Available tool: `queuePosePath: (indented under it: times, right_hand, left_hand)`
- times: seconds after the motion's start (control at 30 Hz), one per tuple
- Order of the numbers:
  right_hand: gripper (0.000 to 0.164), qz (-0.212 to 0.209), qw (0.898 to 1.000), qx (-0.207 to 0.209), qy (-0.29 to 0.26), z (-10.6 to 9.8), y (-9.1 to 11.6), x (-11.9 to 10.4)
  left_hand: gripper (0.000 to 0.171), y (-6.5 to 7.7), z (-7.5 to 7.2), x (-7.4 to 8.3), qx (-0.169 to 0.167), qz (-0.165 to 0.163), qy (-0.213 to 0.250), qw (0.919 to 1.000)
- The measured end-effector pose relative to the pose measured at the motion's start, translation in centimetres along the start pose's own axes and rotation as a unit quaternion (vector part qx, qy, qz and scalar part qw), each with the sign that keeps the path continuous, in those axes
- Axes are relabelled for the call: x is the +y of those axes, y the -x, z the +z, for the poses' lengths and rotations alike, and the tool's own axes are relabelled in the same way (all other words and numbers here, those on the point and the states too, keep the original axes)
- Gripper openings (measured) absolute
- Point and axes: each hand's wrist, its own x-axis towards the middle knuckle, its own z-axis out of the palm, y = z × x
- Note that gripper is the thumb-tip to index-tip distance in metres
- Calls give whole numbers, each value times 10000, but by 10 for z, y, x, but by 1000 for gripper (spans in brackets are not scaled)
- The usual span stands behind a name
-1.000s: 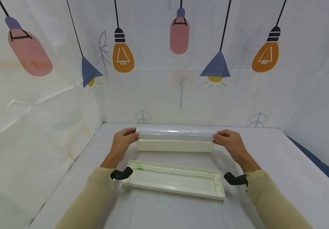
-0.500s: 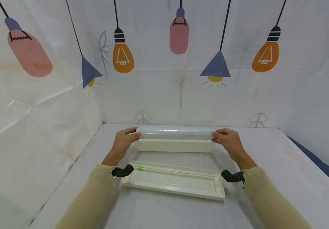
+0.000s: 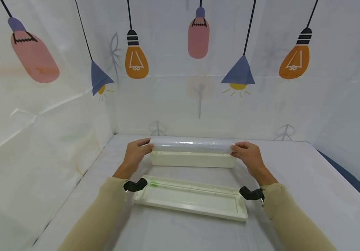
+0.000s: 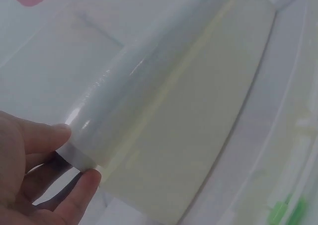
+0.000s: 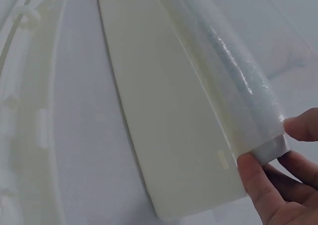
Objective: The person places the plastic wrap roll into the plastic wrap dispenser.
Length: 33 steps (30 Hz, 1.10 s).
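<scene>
A shiny roll of cling film (image 3: 190, 144) lies lengthwise over the open top of a long cream plastic box (image 3: 192, 160). My left hand (image 3: 136, 153) grips the roll's left end, thumb and fingers around its rim; the left wrist view shows this hand (image 4: 44, 170) close up. At the other end my right hand (image 3: 250, 157) pinches the roll, and in the right wrist view a grey core end (image 5: 271, 149) shows between the fingers. Nearer to me a cream lid (image 3: 192, 202) rests flat, inner side up, slightly askew, with a green mark by its left corner.
Everything stands on a table with a white cover (image 3: 198, 237). White sheeting printed with lamps (image 3: 198, 104) rises behind the table and along its left side. A dark blue strip (image 3: 352, 181) runs past the table's right edge.
Both hands keep hold of the cling film roll at its ends, with only a slight shift of the right hand inward. The head view has turned a little; box and lid stay put.
</scene>
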Motion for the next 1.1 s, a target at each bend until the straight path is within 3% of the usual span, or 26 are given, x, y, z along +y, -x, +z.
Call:
queuePosePath:
  times: [0.2, 0.5, 1.1]
  right_hand:
    - [46, 68, 10000, 37, -13, 1, -2, 1]
    - [46, 188, 9998, 110, -31, 3, -3, 2]
    - [45, 261, 9993, 155, -223, 3, -4, 0]
  left_hand:
    - [45, -3, 1, 0, 70, -76, 116, 9999]
    - [44, -1, 4, 6, 251, -169, -81, 9995]
    - [45, -5, 5, 6, 193, -302, -375, 9987]
